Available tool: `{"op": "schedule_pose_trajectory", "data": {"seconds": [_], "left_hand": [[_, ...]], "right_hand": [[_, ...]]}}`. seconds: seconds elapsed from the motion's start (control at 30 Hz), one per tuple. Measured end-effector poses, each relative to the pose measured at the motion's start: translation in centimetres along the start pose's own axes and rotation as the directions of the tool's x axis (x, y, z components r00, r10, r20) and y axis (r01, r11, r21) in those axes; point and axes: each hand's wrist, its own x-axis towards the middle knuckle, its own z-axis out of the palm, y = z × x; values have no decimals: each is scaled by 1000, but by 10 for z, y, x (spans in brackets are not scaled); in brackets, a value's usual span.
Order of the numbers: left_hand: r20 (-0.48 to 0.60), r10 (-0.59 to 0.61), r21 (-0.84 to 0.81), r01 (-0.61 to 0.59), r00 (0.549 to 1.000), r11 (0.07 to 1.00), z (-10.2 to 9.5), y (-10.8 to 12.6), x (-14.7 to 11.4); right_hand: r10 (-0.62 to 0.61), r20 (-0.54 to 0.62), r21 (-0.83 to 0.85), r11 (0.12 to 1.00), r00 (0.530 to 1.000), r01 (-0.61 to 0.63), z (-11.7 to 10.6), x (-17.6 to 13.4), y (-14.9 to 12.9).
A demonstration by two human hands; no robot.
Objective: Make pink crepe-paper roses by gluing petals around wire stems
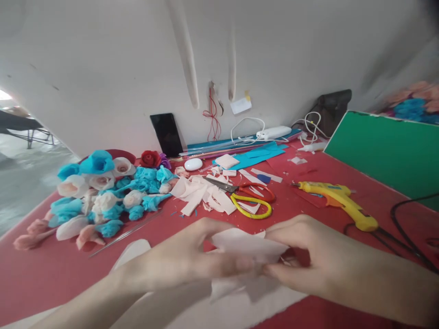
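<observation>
Both hands are brought together over the front of the red table. Between them is a pale pink piece of crepe paper [248, 244], curved upward. My left hand [195, 256] pinches its left side and lower edge with the fingers closed. My right hand [305, 256] grips the right side between thumb and fingers; some fingertips are hidden or blurred. A larger pale paper sheet [185, 306] lies beneath the hands. Just beyond them rest scissors [221, 184] with one red and one yellow handle, partly over pale paper scraps [192, 192].
Blue, white and pink paper flowers [99, 180] are heaped at left. A yellow glue gun [338, 196] lies right, its black cable [401, 237] trailing. A green board [387, 151] stands behind it. A phone [167, 135] leans on the wall near blue paper [254, 156].
</observation>
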Motion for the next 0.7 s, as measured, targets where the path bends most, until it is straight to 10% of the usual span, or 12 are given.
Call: {"op": "schedule_pose_trajectory", "data": {"seconds": [0.23,0.7], "left_hand": [[-166,238,339,-172,957,925,21,9,6],[-166,388,405,-296,906,865,28,-8,7]], "right_hand": [[58,-48,-109,992,997,-63,14,0,0],[-14,-98,-208,978,995,-7,19,6,-5]]}}
